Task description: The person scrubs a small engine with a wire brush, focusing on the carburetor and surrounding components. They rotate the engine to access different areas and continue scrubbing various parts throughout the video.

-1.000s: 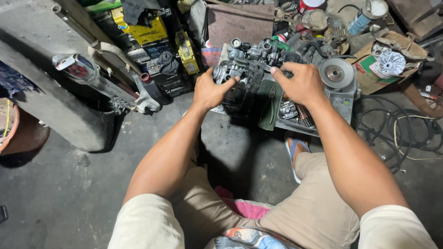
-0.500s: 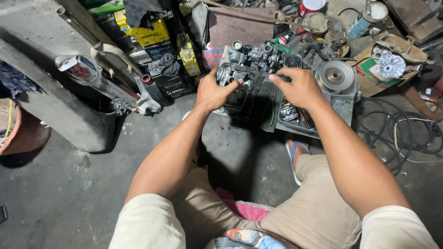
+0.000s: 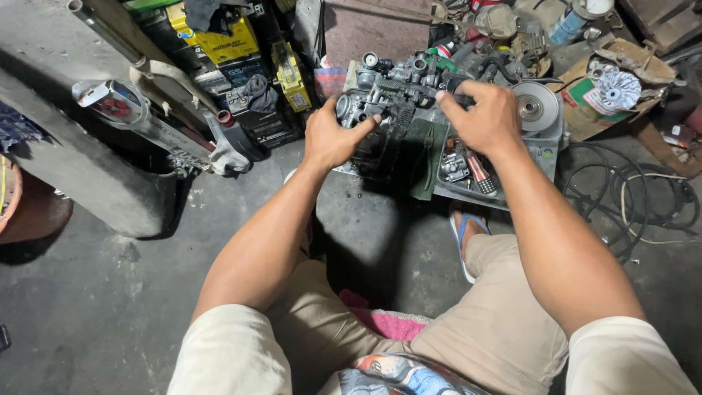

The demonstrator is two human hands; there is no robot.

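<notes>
Head view: the person sits low with knees apart, both arms reaching forward to a grimy carburetor bank (image 3: pixel 398 99) held just above a tray (image 3: pixel 468 192) of small tools on the floor (image 3: pixel 131 307). The left hand (image 3: pixel 333 135) is closed around the bank's left end, thumb pressed along the body, which looks like a steadying grip so the unit cannot twist. The right hand (image 3: pixel 482 117) is curled over the top right, fingers hooked on the upper linkage; it seems to carry the weight while keeping the underside clear of the tray. A screwdriver (image 3: pixel 479 174) with a red handle lies in the tray, just below the right wrist, within easy reach. A metal disc (image 3: pixel 535 106) sits just right of the right hand. Farther left, a yellow box (image 3: pixel 219 36) and a chrome pipe (image 3: pixel 139 117) lean among clutter, well apart from the work. Coiled cable (image 3: pixel 643 197) lies on the floor at right.
</notes>
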